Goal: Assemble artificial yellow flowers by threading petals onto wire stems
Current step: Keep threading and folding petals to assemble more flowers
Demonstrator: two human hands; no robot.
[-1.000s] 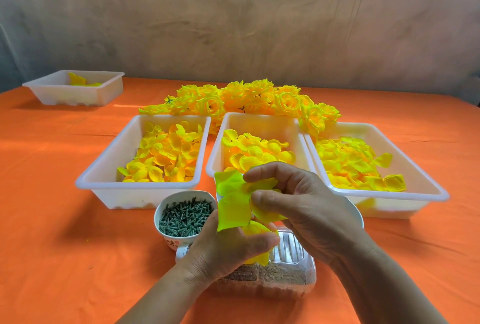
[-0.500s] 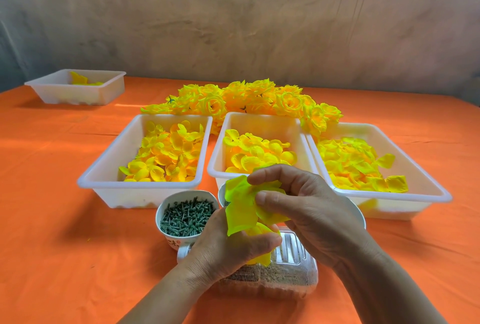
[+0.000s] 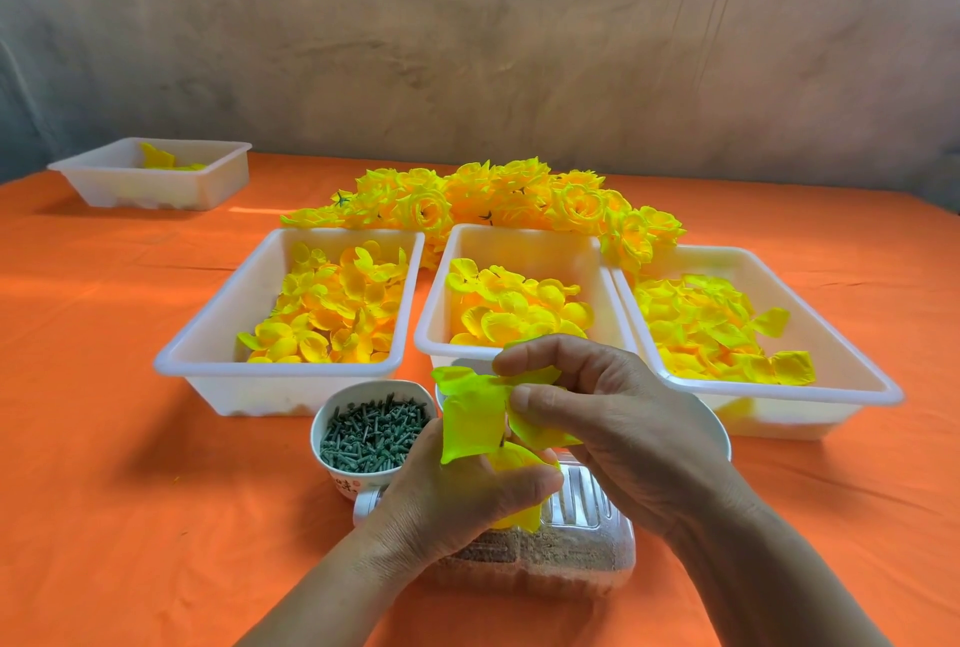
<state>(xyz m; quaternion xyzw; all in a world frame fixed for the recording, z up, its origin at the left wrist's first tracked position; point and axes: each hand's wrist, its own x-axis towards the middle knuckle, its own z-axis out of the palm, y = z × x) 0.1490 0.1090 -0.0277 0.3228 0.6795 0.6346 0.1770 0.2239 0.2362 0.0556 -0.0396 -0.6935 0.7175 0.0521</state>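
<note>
A half-built yellow flower (image 3: 475, 420) sits between my two hands, low in the middle of the view. My left hand (image 3: 457, 496) grips it from below, thumb across the lower petals. My right hand (image 3: 608, 418) pinches the upper petal layer with thumb and fingers. The stem is hidden inside the petals and my palm. A small white cup (image 3: 332, 459) full of dark green stem pieces (image 3: 371, 433) stands just left of my left hand. Loose yellow petals fill three white trays: left (image 3: 208, 350), middle (image 3: 519, 246), right (image 3: 841, 366).
A pile of finished yellow flowers (image 3: 498, 205) lies behind the trays. Far back left stands another white tray (image 3: 104, 179) with a few petals. Under my hands rests a clear plastic box (image 3: 587, 553), and a white bowl rim (image 3: 719, 433) shows behind my right hand. An orange cloth (image 3: 104, 490) covers the table.
The petal layer has shifted slightly lower on the flower between my hands. Both hands stay in nearly the same place.
</note>
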